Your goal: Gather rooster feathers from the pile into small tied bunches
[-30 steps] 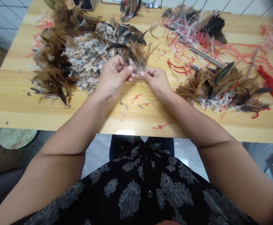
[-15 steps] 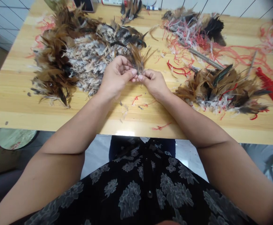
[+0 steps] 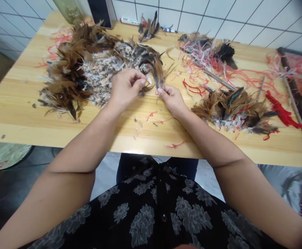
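Observation:
My right hand [image 3: 172,100] pinches the base of a small bunch of brown and dark feathers [image 3: 158,71] between thumb and fingers, its tips fanning up and away from me. Just left of it, my left hand [image 3: 127,87] is closed, thumb against the curled fingers. A pale bit shows near its fingertips, but I cannot make out what it grips. Beneath and behind my left hand spreads a large heap of feathers [image 3: 99,65], fluffy grey-white in the middle with brown and black round the edge.
To the right lies a pile of brown feathers [image 3: 221,107] with white bases, beside red strips [image 3: 283,110]. Behind it are tangled pink and white strings [image 3: 200,57] and a thin stick [image 3: 220,79]. Markers [image 3: 129,21], a phone [image 3: 100,14] and a dark-framed tray [image 3: 292,83] line the table's far edges.
My hands have drawn apart, the left one moving away from the feather bunch while the right keeps it. The view has tilted up, showing more wall and the tray at the right.

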### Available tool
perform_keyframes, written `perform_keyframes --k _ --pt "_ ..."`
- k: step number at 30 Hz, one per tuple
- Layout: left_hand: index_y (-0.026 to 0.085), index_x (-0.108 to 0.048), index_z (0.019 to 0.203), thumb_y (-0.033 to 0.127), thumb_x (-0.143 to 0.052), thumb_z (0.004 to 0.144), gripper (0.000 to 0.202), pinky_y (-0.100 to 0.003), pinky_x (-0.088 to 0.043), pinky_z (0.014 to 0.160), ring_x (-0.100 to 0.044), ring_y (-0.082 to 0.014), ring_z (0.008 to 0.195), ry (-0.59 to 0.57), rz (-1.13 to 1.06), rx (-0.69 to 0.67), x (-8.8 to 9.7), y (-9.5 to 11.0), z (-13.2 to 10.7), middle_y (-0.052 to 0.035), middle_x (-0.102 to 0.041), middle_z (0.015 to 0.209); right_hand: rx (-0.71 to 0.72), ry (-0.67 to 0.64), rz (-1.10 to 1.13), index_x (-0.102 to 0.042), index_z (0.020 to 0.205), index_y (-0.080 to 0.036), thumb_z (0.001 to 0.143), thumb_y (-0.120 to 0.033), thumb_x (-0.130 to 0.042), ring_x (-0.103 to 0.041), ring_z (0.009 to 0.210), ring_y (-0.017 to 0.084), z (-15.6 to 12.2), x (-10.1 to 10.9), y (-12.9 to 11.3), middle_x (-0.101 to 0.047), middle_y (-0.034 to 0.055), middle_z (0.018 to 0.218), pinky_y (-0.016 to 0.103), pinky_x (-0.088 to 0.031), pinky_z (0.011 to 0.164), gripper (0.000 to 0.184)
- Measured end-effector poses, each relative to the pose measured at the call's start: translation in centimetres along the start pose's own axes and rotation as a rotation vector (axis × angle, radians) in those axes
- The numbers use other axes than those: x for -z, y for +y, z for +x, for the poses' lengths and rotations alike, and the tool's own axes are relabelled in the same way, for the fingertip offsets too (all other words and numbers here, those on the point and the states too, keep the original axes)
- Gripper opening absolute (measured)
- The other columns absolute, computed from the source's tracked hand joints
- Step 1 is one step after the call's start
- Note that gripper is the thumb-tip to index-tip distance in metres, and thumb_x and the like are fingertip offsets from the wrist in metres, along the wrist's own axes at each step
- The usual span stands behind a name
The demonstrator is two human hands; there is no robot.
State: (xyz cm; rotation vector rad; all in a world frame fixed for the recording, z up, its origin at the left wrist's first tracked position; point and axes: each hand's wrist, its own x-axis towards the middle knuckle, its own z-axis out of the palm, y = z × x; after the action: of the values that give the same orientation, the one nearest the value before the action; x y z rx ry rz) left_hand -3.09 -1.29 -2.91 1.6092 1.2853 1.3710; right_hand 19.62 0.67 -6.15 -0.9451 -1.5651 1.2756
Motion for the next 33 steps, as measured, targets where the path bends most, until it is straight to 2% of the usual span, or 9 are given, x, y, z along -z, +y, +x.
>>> perform_keyframes --k 4,10,13,16,19,25,28,31,33 --pt "0.033 -0.078 0.091 0.029 -0.098 0.097 0.021 -0.055 -0.056 0.119 -0.066 -0.0347 0.116 0.023 0.157 -0.041 1.6 -1.0 0.5 -0.0037 -0.066 0.086 0.000 0.080 0.007 -0.062 0.089 -0.026 0.116 -0.050 -0.082 -0.047 0.080 0.016 0.1 0.6 0.5 -0.051 -0.0051 0.080 0.032 -0.045 0.083 0.041" --pt "0.034 -0.079 0.086 0.028 -0.089 0.086 0.012 -0.062 -0.060 0.120 -0.073 -0.0415 0.112 -0.095 0.324 -0.059 0.7 -2.8 -0.2 -0.0092 -0.068 0.095 0.014 0.122 -0.016 -0.062 0.092 -0.028 0.113 -0.079 -0.081 -0.049 0.082 0.018 0.5 0.8 1.6 -0.047 -0.0040 0.079 0.034 -0.050 0.083 0.057" --pt "0.034 -0.075 0.082 0.036 -0.096 0.089 0.022 -0.060 -0.061 0.124 -0.072 -0.0439 0.127 -0.089 0.349 -0.049 1.5 -2.6 -0.6 -0.0105 -0.068 0.095 0.023 0.130 -0.049 -0.063 0.092 -0.028 0.110 -0.087 -0.079 -0.052 0.084 0.019 0.5 0.8 1.8 -0.049 -0.0026 0.082 0.036 -0.053 0.085 0.064" --pt "0.032 -0.072 0.081 0.047 -0.103 0.093 0.037 -0.057 -0.055 0.131 -0.064 -0.0469 0.151 -0.061 0.328 -0.025 2.5 -2.1 -1.0 -0.0113 -0.066 0.094 0.021 0.132 -0.087 -0.066 0.091 -0.027 0.114 -0.077 -0.082 -0.052 0.085 0.019 0.4 0.8 1.7 -0.053 -0.0020 0.084 0.035 -0.053 0.085 0.057" --pt "0.030 -0.068 0.081 0.052 -0.103 0.095 0.043 -0.059 -0.050 0.135 -0.056 -0.0505 0.161 -0.066 0.331 -0.003 2.6 -2.2 -1.4 -0.0124 -0.064 0.095 0.029 0.127 -0.095 -0.068 0.092 -0.026 0.118 -0.063 -0.082 -0.051 0.084 0.018 0.1 0.9 1.5 -0.054 -0.0024 0.084 0.034 -0.051 0.084 0.048" --pt "0.033 -0.054 0.078 0.050 -0.099 0.096 0.052 -0.057 -0.051 0.131 -0.058 -0.0514 0.157 -0.076 0.372 0.021 1.4 -2.9 -1.5 -0.0167 -0.072 0.103 0.028 0.109 -0.105 -0.068 0.092 -0.025 0.121 -0.055 -0.080 -0.048 0.083 0.017 -0.5 0.8 0.8 -0.053 -0.0027 0.084 0.034 -0.042 0.080 0.043" --pt "0.033 -0.058 0.081 0.054 -0.103 0.095 0.052 -0.056 -0.053 0.128 -0.060 -0.0488 0.153 -0.055 0.361 0.025 1.7 -2.1 -1.4 -0.0144 -0.074 0.102 0.022 0.106 -0.103 -0.067 0.092 -0.025 0.122 -0.049 -0.079 -0.049 0.083 0.017 -0.5 0.7 0.5 -0.053 -0.0029 0.084 0.034 -0.041 0.080 0.040" --pt "0.031 -0.067 0.088 0.050 -0.109 0.095 0.047 -0.055 -0.059 0.120 -0.068 -0.0431 0.136 -0.023 0.287 0.012 2.2 -0.6 -1.4 -0.0095 -0.074 0.098 0.021 0.108 -0.100 -0.067 0.091 -0.024 0.122 -0.044 -0.078 -0.047 0.082 0.016 -0.5 0.6 0.3 -0.051 -0.0034 0.083 0.033 -0.040 0.080 0.039" --pt "0.030 -0.071 0.093 0.043 -0.111 0.098 0.043 -0.048 -0.065 0.104 -0.073 -0.0365 0.119 -0.003 0.165 0.018 2.3 0.1 -1.4 -0.0058 -0.073 0.092 0.029 0.102 -0.105 -0.067 0.090 -0.024 0.123 -0.045 -0.077 -0.046 0.081 0.016 -0.4 0.6 0.3 -0.049 -0.0039 0.082 0.033 -0.039 0.080 0.040"
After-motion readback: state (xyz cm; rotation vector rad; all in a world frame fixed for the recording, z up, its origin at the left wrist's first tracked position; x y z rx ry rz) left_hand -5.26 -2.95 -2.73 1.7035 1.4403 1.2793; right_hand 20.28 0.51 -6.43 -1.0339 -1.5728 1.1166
